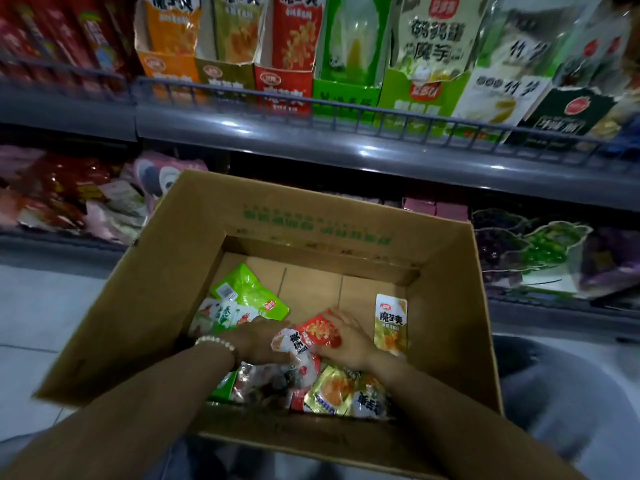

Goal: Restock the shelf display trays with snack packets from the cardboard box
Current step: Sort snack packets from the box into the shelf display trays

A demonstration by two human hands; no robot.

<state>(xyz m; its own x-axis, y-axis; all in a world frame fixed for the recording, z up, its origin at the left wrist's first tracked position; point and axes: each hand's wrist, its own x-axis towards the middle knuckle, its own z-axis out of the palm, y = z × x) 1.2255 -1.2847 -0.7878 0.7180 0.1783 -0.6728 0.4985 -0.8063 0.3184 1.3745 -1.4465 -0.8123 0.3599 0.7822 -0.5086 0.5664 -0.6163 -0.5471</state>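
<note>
Grips one glossy red packet [320, 329] with right hand [348, 341] inside brown cardboard box [166, 271]; left hand [258, 341] at nine o'clock, grasp impossible to tell.

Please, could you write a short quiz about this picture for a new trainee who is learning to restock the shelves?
1. True or false: the left hand is outside the cardboard box.
2. Which packet does the right hand hold? A) a green one B) a red one C) a purple one
3. Fill in the gap: the bead bracelet is on the ___ wrist.

Key
1. False: both hands are inside the box, among the packets.
2. B, the red packet.
3. left
</note>
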